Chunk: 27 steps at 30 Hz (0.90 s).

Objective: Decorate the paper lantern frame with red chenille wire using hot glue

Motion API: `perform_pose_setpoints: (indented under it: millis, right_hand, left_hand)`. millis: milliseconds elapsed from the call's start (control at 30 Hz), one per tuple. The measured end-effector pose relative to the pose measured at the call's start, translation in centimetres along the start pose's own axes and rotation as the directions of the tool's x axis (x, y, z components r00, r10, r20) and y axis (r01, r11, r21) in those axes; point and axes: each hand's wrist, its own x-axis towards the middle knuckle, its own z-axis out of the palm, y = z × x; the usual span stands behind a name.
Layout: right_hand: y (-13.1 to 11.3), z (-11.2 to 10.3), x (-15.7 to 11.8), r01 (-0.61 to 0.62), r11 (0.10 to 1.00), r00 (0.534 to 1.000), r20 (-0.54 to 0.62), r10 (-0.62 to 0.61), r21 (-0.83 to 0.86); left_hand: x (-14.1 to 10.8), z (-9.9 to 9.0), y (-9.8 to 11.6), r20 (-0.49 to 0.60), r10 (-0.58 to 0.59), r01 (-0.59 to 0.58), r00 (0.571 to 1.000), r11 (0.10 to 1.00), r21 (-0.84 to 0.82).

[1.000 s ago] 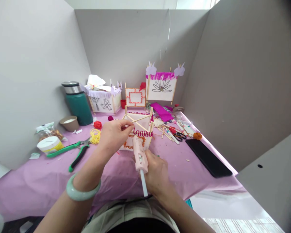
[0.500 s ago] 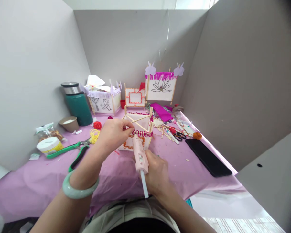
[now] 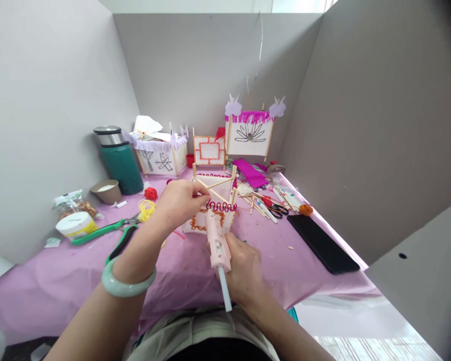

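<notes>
My right hand (image 3: 244, 263) is wrapped round a pale pink hot glue gun (image 3: 218, 243), with a clear glue stick (image 3: 224, 291) poking out of its back end. The nozzle points away from me at a small paper lantern (image 3: 229, 220) framed with wooden sticks. Magenta wavy trim (image 3: 222, 206) runs along the lantern's upper edge, and orange trim decorates its near side. My left hand (image 3: 184, 203) is closed in a pinch at the lantern's upper left edge, against the end of the magenta trim. The fingertips hide what exactly lies between them, and the nozzle tip is hard to make out.
Left stand a green bottle (image 3: 121, 168), a bowl (image 3: 107, 191), a white-lidded tub (image 3: 75, 225) and green-handled pliers (image 3: 97, 233). Right lie a black phone (image 3: 322, 244), scissors (image 3: 280, 208) and loose sticks. Behind are a lotus lantern (image 3: 250, 138) and a bird-drawn box lantern (image 3: 161, 160).
My left hand has shifted slightly right and up along the lantern's edge. The glue gun has barely moved in my right hand.
</notes>
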Motion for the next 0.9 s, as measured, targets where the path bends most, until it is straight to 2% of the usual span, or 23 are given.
perform_pose_setpoints:
  millis: [133, 533, 733, 900]
  right_hand:
    - [-0.24, -0.09, 0.23, 0.025, 0.999, 1.000, -0.015, -0.025, 0.046]
    - [0.05, 0.27, 0.47, 0.018, 1.000, 0.999, -0.027, -0.019, -0.010]
    - [0.00, 0.23, 0.40, 0.018, 1.000, 1.000, -0.019, -0.018, -0.008]
    - [-0.07, 0.42, 0.69, 0.021, 1.000, 1.000, -0.006, -0.021, 0.000]
  left_hand:
    - [0.01, -0.10, -0.15, 0.003, 0.019, -0.019, 1.000, 1.000, 0.013]
    - [-0.01, -0.08, -0.12, 0.023, 0.025, -0.026, 0.999, 1.000, 0.007]
    - [-0.13, -0.52, 0.13, 0.088, 0.033, -0.036, 0.996, 0.999, 0.033]
    - [-0.08, -0.51, 0.09, 0.081, 0.035, -0.038, 0.996, 0.998, 0.041]
